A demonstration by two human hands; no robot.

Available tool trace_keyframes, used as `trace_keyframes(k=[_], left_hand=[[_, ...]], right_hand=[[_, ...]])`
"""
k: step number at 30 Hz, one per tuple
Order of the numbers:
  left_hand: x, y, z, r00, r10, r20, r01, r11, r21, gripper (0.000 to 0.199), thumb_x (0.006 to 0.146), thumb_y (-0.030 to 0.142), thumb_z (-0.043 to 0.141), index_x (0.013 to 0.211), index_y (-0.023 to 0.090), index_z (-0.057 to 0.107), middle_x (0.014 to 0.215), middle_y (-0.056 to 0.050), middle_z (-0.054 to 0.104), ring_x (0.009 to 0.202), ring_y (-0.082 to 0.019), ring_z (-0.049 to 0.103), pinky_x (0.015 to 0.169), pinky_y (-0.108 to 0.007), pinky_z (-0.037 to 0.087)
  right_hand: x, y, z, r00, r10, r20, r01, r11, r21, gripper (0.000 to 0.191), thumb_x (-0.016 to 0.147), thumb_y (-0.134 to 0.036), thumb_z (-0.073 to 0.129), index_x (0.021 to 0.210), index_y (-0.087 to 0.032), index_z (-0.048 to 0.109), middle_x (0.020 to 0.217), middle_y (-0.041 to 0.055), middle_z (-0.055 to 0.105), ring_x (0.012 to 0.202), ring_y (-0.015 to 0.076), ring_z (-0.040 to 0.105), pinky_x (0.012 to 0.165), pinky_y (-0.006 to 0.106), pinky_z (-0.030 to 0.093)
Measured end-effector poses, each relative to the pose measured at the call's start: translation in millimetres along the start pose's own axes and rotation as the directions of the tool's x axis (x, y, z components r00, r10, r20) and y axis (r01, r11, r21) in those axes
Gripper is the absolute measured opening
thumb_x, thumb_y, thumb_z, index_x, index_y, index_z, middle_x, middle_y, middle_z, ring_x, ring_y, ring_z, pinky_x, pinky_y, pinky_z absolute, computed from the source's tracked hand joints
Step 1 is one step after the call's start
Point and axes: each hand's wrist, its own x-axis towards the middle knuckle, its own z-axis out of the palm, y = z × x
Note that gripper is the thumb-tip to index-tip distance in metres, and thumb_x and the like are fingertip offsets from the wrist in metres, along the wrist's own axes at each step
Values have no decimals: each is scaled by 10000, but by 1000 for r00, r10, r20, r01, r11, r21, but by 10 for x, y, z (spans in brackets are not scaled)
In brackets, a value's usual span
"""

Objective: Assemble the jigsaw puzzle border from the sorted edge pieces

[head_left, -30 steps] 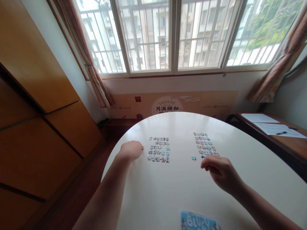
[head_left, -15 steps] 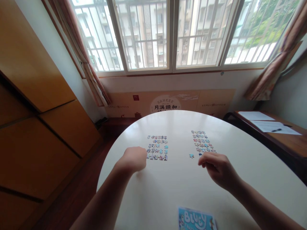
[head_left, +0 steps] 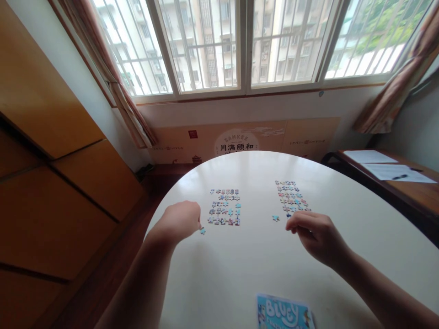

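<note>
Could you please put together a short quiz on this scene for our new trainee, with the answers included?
1. True or false: the left hand is to the left of the left group of puzzle pieces.
2. Multiple choice: where is the loose light-blue piece?
a) On the wooden desk
b) Between the left group and the right hand
c) On the windowsill
3. Fill in the blank: the large white word on the blue packet on the round white table reads ____.

Key: 1. true; 2. b; 3. Bluey
</note>
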Motion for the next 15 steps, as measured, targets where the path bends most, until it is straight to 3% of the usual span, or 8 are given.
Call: trace_keyframes(k=[7,15], left_hand=[[226,15,95,996,24,87,-22,999,-25,148,689,266,642,587,161,661,665,-84,675,573,-201,576,564,-304,418],[109,206,130,990,132,53,-132,991,-5,119,574,161,646,494,178,559,564,-46,609,526,-193,551,501,-291,375]], right_hand=[[0,-22,0,1000,11,4,-11,1000,16,308,734,9,387,721,-189,623,627,-16,605,571,102,582,568,207,455],[1,47,-9,994,101,-48,-103,994,-39,272,764,-23,441,722,-191,650,642,-4,636,596,128,600,588,234,462]])
